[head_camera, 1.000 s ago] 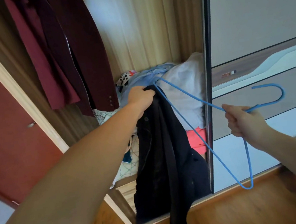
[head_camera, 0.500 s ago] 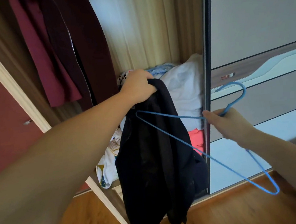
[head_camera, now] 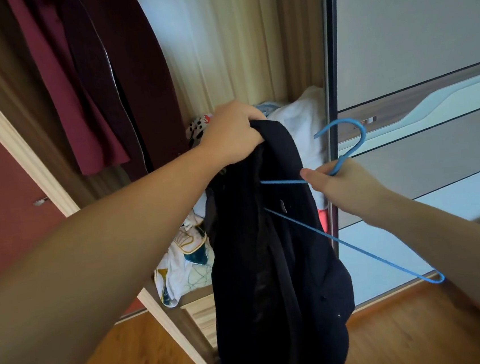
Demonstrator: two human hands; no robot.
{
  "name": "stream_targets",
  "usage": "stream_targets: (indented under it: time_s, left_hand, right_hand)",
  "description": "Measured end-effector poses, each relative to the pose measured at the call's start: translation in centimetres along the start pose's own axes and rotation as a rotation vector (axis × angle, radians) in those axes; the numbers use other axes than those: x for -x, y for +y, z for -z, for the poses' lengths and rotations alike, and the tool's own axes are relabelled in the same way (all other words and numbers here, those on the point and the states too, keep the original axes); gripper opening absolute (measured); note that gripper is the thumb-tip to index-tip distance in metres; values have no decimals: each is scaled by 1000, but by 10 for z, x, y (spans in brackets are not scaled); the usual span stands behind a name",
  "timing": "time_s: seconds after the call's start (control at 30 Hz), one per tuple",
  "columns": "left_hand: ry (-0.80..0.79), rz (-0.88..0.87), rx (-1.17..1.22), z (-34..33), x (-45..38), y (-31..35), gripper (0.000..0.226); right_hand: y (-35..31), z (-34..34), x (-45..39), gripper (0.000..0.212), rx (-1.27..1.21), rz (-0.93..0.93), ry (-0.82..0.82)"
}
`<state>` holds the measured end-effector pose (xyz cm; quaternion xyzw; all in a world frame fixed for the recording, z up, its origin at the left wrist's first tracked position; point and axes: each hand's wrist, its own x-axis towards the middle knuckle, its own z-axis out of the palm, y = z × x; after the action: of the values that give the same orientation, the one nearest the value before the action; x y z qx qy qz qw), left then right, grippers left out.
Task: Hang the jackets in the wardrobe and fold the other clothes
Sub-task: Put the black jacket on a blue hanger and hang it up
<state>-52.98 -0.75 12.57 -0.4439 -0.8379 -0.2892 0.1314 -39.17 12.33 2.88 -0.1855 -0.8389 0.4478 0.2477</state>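
We look down from head height at two bare arms reaching toward an open wardrobe. At the centre, the left hand grips the top of a black jacket, its fingers curled tightly into the bunched fabric. The jacket hangs straight down from that grip in front of the wardrobe opening, limp and creased, its lower edge dropping out of view at the near edge. It is very dark and matte, with a long vertical fold down its middle and a few small buttons or studs catching light low on the right side.

To the right, the right hand holds a thin blue wire hanger just below its hook, fingers wrapped around the neck. The hook curves up above the hand. One end of the hanger disappears into the jacket's upper part; the other end juts down to the right, over the wooden floor.

Inside the wardrobe, at the far left, a maroon coat with a zip hangs from above. Behind the black jacket lies a heap of loose clothes, white, pale blue and patterned, on the wardrobe's bottom shelf. A grey sliding door covers the right side.
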Motion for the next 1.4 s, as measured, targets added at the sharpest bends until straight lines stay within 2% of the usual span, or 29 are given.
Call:
stream_targets:
  time_s: [0.13,0.27,0.4,0.5,0.63,0.77,0.9,0.97,1.03,1.13,1.17,1.23,1.3,1.33,1.4]
  left_hand:
    - [-2,19,67,-2,6,12,10]
    - [47,62,100,-5,10,21,11]
    - [-170,-31,-38,1,17,19,16]
    - [-317,-37,-138,2,23,17,22]
    - [-427,-65,-108,3,31,18,21]
    - [-464,-55,-1,3,37,15,17]
    - [-507,-23,51,-3,40,7,17]
    - [-500,-26,39,-8,42,1,20]
    - [-459,-30,7,-11,44,-7,18]
    - [-389,11,-12,-5,44,-20,13]
    - [-360,33,-5,-1,44,-23,15]
    - [-285,43,-7,9,41,-25,16]
    - [-218,15,-22,20,38,-20,15]
    - [-187,-5,-26,25,36,-15,19]
    - [-135,-50,-39,40,35,-3,25]
  right_hand:
    - [-7,0,-3,42,-148,-79,-18]
    - [-16,-13,-2,50,-304,-122,-29]
    - [-33,-1,-5,38,-505,-140,60]
    - [-39,5,-3,34,-565,-203,42]
    - [-33,5,1,32,-501,-252,8]
    - [-32,4,0,30,-367,-194,21]
    - [-27,-1,-3,38,-231,-132,93]
    - [-22,-4,-4,40,-134,-45,168]
    - [-16,-9,3,31,-34,131,290]
    - [0,-20,28,34,234,611,480]
    - [8,-26,37,30,345,775,481]
    - [30,-44,54,17,434,964,283]
    - [50,-62,62,23,457,845,23]
    - [58,-69,62,25,459,678,-32]
    - [73,-79,56,31,409,316,-43]
